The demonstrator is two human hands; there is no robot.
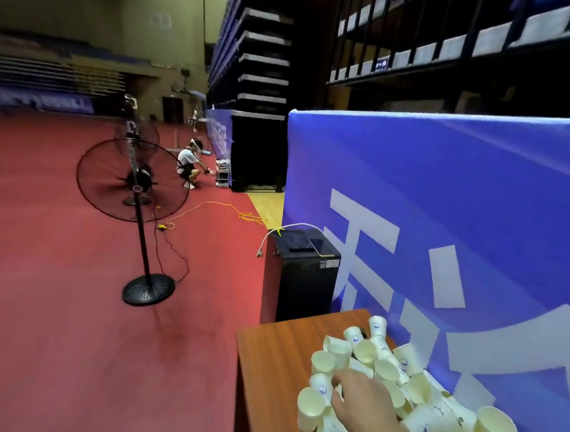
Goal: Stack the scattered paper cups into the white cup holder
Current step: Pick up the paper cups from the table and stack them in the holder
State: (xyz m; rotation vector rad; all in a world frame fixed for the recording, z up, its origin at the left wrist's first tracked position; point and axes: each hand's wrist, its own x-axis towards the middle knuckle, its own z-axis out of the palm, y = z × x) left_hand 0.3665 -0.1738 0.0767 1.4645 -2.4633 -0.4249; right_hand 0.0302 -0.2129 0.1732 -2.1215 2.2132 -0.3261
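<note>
At the lower right of the frame, a hand (360, 405) is reaching into the heap of paper cups (375, 368) on the wooden table (270, 353), likely picking one; its grip is hidden and the holder is not showing

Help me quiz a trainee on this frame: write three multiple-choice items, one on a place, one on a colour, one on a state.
1. Where are the cups? A. chair B. table C. shelf
2. The banner behind them is: A. blue B. green C. yellow
3. The cups are: A. one neat stack B. a loose pile C. upright rows

Answers: 1 B, they lie on the wooden table; 2 A, it is blue with white marks; 3 B, they lie tumbled, facing all ways.
</note>
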